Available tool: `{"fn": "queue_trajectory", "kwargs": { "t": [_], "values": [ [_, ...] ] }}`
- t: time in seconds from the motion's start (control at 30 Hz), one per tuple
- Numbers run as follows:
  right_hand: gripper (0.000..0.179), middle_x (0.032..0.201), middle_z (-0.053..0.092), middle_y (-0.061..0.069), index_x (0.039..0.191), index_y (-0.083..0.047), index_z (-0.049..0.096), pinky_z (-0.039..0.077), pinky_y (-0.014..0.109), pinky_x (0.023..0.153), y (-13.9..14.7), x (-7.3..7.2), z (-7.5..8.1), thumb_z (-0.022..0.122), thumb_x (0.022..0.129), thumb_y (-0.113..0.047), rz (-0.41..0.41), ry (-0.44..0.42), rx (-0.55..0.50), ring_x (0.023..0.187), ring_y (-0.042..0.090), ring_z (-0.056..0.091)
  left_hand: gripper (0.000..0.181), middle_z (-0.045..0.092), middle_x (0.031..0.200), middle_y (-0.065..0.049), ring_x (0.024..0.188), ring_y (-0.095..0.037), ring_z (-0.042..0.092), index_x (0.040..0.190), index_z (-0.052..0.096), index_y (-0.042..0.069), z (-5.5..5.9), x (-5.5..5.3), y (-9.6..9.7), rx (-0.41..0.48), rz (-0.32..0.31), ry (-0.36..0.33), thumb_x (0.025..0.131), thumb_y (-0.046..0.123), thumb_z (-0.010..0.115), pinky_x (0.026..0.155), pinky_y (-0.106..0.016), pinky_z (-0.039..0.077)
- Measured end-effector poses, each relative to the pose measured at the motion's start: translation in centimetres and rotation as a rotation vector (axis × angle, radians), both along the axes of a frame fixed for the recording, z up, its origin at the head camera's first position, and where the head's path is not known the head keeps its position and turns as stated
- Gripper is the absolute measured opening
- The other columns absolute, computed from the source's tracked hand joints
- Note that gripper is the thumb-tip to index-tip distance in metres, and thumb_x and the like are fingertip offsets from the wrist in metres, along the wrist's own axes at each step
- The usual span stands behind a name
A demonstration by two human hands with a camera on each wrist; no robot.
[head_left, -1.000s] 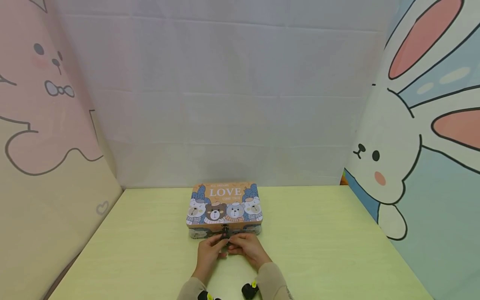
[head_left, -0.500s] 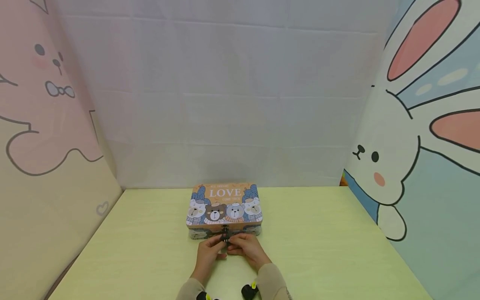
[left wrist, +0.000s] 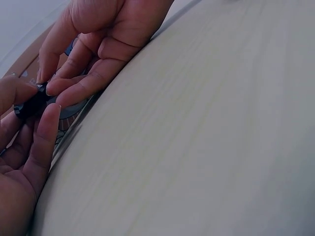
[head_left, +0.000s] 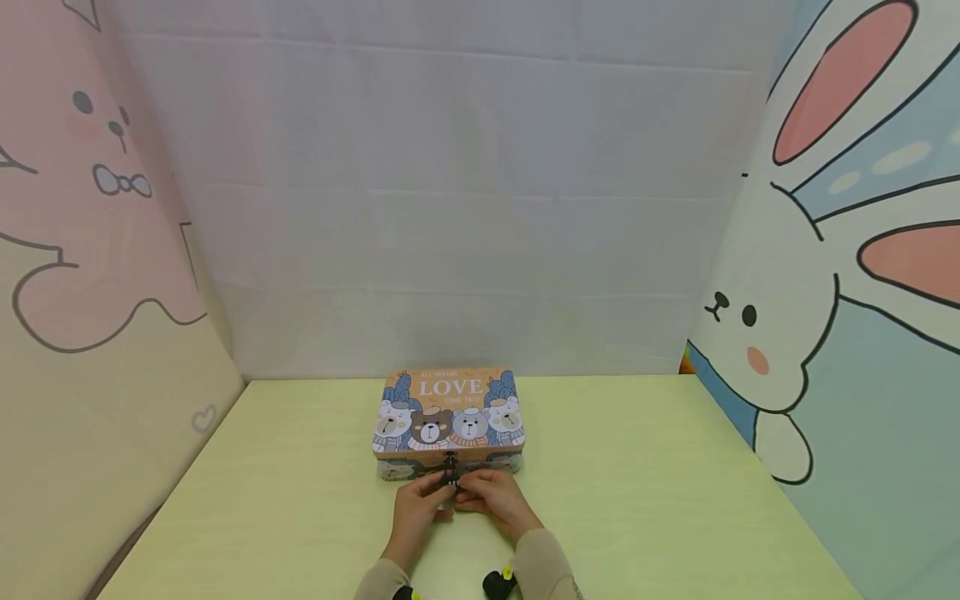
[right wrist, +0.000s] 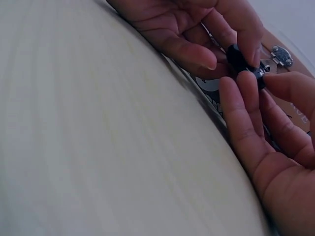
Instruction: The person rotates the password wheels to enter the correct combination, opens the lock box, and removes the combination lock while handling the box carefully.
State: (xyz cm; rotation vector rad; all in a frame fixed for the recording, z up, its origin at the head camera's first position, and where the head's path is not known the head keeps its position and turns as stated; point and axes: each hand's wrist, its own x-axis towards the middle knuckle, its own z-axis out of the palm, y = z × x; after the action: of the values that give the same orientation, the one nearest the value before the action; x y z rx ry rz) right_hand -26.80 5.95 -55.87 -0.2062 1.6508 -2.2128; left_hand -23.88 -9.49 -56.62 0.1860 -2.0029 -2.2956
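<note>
A tin box (head_left: 450,417) printed with bears and the word LOVE sits closed on the table, a metal clasp (right wrist: 282,56) at its front. At that clasp is a small black padlock (head_left: 452,480) with pale marks, apparently a combination lock. My left hand (head_left: 416,510) pinches the padlock from the left with thumb and fingers. From the right, my right hand (head_left: 497,500) pinches its other side. In the right wrist view, the padlock (right wrist: 238,58) lies between both sets of fingertips. Fingers cover much of it, so whether its shackle is fastened cannot be seen.
A pale yellow-green table (head_left: 637,475) spreads around the box. Behind it hangs a white cloth (head_left: 465,208). Printed side panels flank the table, one with a pink animal (head_left: 120,250), one with a rabbit (head_left: 780,358). A black device (head_left: 498,583) sits at the right sleeve.
Both hands keep their places at the padlock, with only slight finger movement. More of its marked face shows than one second ago. The head view has tilted up slightly.
</note>
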Motion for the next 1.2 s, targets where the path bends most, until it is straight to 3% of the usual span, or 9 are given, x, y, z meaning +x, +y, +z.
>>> {"fn": "queue_trajectory", "kwargs": {
  "t": [0.53,0.9,1.2],
  "values": [
    [0.016,0.077,0.067,0.004,0.101,0.015,0.066,0.063,0.032,0.076,0.02,0.12,0.22,0.057,0.097,0.002,0.003,0.008,-0.006,0.07,0.012,0.067,0.034,0.07,0.11,-0.022,0.079,-0.009,0.067,0.114,0.065,-0.017,0.28,0.23,0.45,-0.068,0.066,0.009,0.086,0.0,0.072,0.054,-0.028,0.061],
    [0.018,0.075,0.067,0.004,0.103,0.018,0.064,0.063,0.032,0.075,-0.03,0.13,0.22,0.057,0.097,0.003,-0.001,0.006,-0.004,0.069,0.011,0.066,0.032,0.07,0.112,-0.02,0.079,-0.007,0.065,0.116,0.063,-0.017,0.55,0.35,0.3,0.01,0.037,0.002,0.086,-0.004,0.065,0.055,-0.027,0.062],
    [0.017,0.075,0.066,0.004,0.103,0.017,0.064,0.063,0.033,0.076,0.03,0.06,0.27,0.056,0.098,0.002,-0.004,0.003,-0.003,0.07,0.011,0.066,0.035,0.069,0.113,-0.021,0.08,-0.007,0.065,0.119,0.062,-0.016,0.51,0.36,0.12,0.012,0.004,0.005,0.086,-0.008,0.066,0.056,-0.027,0.062]
  ]
}}
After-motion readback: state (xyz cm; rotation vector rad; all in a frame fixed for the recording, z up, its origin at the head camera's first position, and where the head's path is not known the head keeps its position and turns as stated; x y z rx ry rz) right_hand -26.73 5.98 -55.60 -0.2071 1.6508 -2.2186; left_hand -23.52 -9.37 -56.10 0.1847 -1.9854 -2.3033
